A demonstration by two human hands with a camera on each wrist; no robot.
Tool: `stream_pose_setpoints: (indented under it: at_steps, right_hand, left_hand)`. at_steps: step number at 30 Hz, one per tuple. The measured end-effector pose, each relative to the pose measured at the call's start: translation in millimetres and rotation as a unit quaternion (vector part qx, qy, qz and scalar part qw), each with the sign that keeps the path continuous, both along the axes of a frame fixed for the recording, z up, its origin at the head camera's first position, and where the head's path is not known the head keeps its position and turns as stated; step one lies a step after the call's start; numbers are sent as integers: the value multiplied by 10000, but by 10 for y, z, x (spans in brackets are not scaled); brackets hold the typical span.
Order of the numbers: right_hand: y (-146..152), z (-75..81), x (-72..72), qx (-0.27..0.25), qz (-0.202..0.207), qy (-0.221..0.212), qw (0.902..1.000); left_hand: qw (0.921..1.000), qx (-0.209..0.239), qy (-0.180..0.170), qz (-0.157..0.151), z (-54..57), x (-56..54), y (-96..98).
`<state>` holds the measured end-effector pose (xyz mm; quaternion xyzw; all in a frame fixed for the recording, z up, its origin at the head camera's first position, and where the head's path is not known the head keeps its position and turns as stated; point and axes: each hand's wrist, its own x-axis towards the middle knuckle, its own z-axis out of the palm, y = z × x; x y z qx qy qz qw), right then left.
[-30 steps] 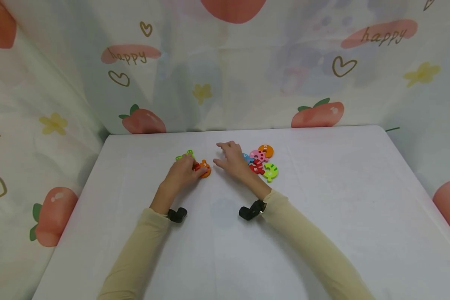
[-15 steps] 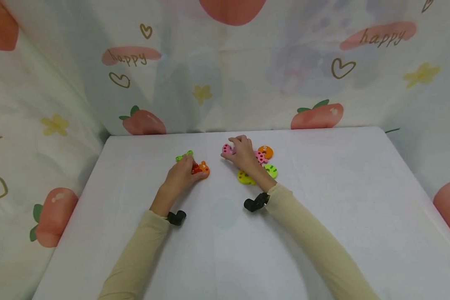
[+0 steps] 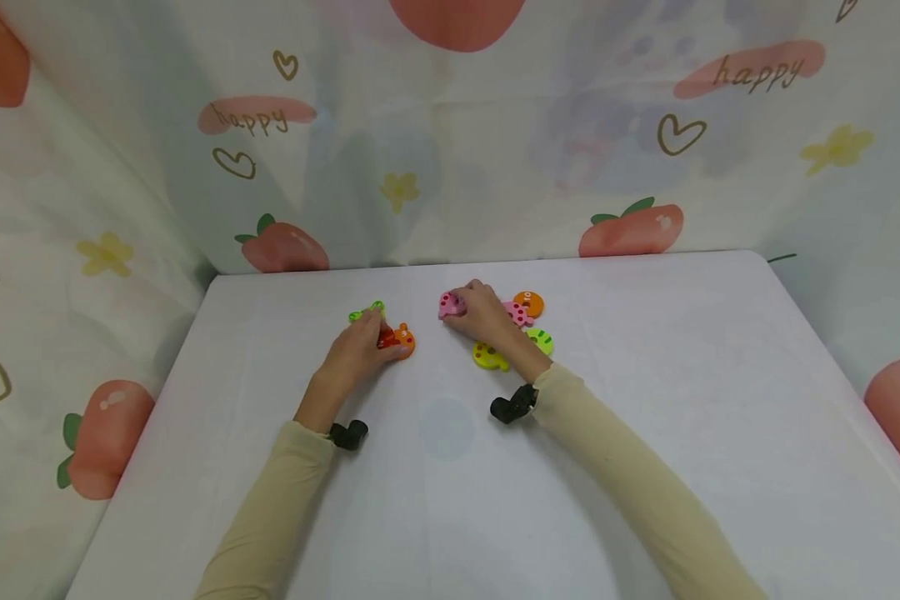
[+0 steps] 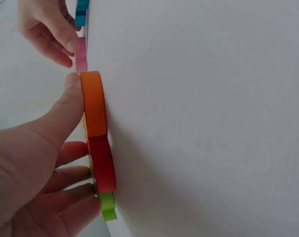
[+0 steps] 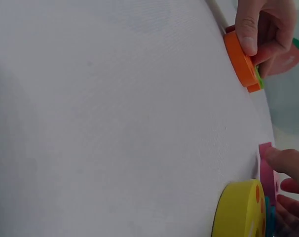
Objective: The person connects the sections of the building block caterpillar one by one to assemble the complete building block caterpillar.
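My left hand [image 3: 352, 346] holds a short row of animal-shaped pieces at the table's far left of centre. Its thumb lies against an orange spotted piece [image 4: 94, 103]; other fingertips touch the red piece [image 4: 102, 165] and the light green piece [image 4: 107, 205] behind it. To the right, my right hand [image 3: 487, 317] pinches a pink spotted piece [image 3: 447, 305] between thumb and fingers, a small gap away from the orange one. Under and beside the right hand lie a yellow spotted piece [image 3: 487, 356] and a blue piece [image 5: 271, 219], mostly hidden in the head view.
Right of the right hand lie another pink spotted piece [image 3: 520, 314], an orange ring-like piece [image 3: 528, 303] numbered 10, and a green striped piece [image 3: 542, 340]. A white cloth covers the table [image 3: 450, 500]. A printed curtain [image 3: 450, 150] hangs behind its far edge.
The right hand was spread and held nothing visible; it has shifted slightly right and now grips a pink piece, which has turned a little. The left hand has stayed on its row.
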<state>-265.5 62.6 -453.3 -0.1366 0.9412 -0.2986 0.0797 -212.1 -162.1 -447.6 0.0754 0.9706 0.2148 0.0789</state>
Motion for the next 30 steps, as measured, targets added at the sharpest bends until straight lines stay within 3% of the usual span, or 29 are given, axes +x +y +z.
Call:
stream_pose_setpoints:
  at_steps: [5,13,23,30]
  right_hand:
    - [13,50,24,66,327,-10,9994]
    - [56,47,-21,295,1462,-176,9887]
    - [42,101,1,648,1310,-28,9893]
    - [40,108,-22,818,1900,321,9778]
  left_hand:
    - [9998,123,-132,26,8,-9,-39]
    - [9996,160,-229,18,3,-17,-51]
    - [9996,164,-228,-47,13,-20,-61]
    - [9994,218,-219,-141,15,-33,-78]
